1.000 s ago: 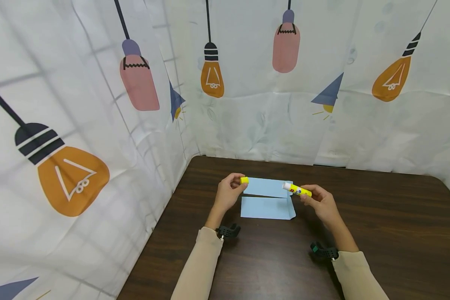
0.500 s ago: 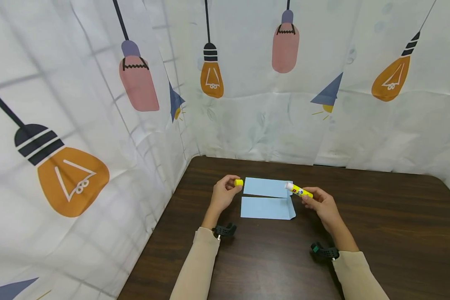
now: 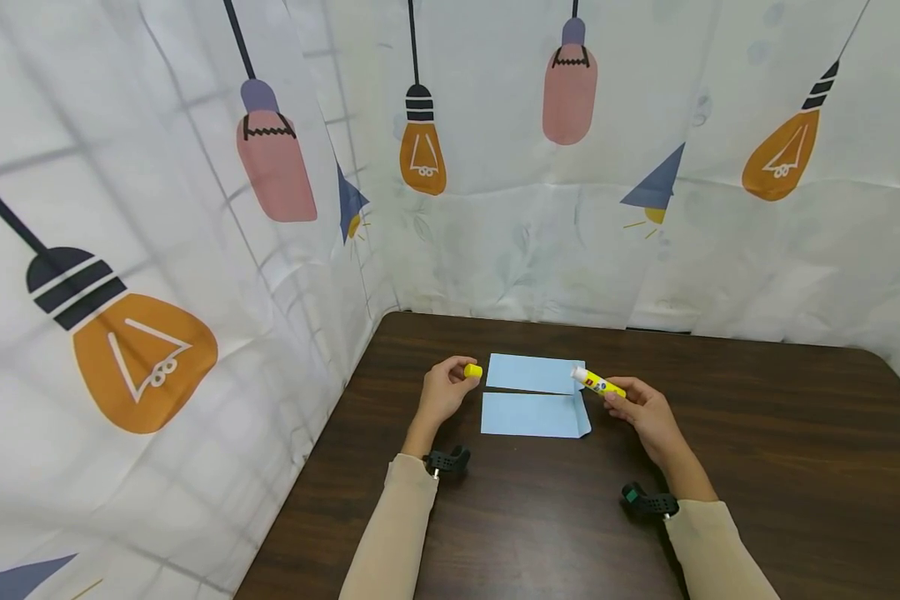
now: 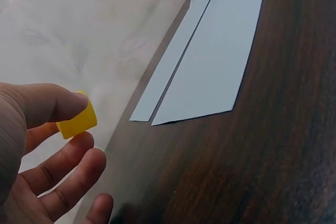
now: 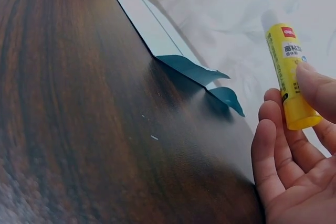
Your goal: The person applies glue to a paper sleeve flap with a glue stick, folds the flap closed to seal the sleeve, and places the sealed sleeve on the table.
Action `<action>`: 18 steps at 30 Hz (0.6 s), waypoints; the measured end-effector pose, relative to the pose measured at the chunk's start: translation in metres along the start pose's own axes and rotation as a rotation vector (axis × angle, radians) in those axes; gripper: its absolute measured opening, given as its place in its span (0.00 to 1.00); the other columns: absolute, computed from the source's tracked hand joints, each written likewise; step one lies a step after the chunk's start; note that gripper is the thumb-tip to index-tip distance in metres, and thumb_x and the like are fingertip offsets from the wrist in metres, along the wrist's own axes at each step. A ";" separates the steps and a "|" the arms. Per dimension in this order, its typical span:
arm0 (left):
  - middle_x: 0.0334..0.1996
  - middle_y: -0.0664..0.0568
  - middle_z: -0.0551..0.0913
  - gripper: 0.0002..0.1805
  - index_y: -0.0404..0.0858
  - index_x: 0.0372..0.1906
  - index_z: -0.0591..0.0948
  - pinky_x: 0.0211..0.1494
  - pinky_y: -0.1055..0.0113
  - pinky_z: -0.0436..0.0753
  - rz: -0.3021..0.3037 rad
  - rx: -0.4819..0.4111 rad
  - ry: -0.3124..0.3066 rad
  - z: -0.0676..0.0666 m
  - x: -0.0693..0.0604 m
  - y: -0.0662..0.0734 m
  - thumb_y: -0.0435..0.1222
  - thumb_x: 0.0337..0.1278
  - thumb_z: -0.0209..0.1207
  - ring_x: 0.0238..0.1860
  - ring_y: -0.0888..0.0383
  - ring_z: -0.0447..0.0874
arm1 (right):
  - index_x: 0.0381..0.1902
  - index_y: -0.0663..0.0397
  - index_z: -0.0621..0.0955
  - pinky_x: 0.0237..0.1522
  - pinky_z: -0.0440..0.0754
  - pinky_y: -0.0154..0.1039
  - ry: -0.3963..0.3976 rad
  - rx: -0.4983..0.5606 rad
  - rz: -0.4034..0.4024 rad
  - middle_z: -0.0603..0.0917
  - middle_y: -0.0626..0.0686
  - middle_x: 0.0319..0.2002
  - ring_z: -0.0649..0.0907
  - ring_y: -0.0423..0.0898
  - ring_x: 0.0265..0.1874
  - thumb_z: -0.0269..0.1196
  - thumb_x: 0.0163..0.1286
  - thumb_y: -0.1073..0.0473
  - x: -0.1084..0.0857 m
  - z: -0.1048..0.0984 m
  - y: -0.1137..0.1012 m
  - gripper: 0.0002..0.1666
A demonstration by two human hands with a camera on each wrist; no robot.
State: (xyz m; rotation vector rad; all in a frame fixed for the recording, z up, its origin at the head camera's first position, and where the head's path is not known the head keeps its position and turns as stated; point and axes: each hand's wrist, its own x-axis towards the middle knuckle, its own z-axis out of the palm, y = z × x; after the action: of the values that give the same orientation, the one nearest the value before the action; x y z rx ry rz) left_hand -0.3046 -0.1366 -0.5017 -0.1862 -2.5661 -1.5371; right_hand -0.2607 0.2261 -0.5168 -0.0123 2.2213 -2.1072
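Note:
Between thumb and fingers, the left hand (image 3: 442, 393) pinches a yellow cap (image 3: 473, 371), the same cap (image 4: 79, 123) showing in the left wrist view. The right hand (image 3: 647, 414) grips an uncapped yellow glue stick (image 3: 598, 382), its white end pointing left above the papers' right edge; in the right wrist view the glue stick (image 5: 286, 72) stands nearly upright. Two light blue paper pieces lie between the hands: a far piece (image 3: 532, 373) and a near piece (image 3: 531, 415), a narrow gap between them. Their right ends have flaps (image 5: 191, 70) bent up off the table.
A dark brown wooden table (image 3: 540, 517) carries everything. White curtains (image 3: 495, 242) printed with lamps and bulbs hang behind it and along its left side. Small pale specks (image 5: 154, 138) lie on the wood near the flaps. Each wrist wears a black band.
My left hand has moved left and slightly nearer with the cap, away from the papers. The right hand and glue stick have shifted only slightly. The papers have stayed in place.

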 end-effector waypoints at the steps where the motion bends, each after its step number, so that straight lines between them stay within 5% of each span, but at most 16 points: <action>1: 0.37 0.46 0.85 0.16 0.39 0.54 0.86 0.39 0.67 0.80 -0.005 0.008 -0.004 0.000 0.000 -0.001 0.34 0.60 0.70 0.34 0.57 0.80 | 0.59 0.55 0.80 0.46 0.84 0.29 -0.002 0.001 0.002 0.84 0.39 0.42 0.83 0.38 0.41 0.67 0.72 0.51 0.000 0.000 0.000 0.23; 18: 0.35 0.47 0.83 0.16 0.39 0.52 0.88 0.41 0.67 0.77 -0.037 0.147 -0.024 0.000 -0.003 -0.005 0.32 0.58 0.70 0.35 0.57 0.78 | 0.60 0.54 0.80 0.48 0.83 0.29 -0.015 0.015 0.031 0.83 0.38 0.43 0.82 0.38 0.42 0.66 0.73 0.50 0.003 -0.003 0.004 0.22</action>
State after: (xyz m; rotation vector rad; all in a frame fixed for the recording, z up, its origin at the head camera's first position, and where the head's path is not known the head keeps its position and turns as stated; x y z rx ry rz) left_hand -0.3024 -0.1387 -0.5062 -0.1422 -2.7016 -1.3582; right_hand -0.2634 0.2289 -0.5204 0.0074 2.1831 -2.1004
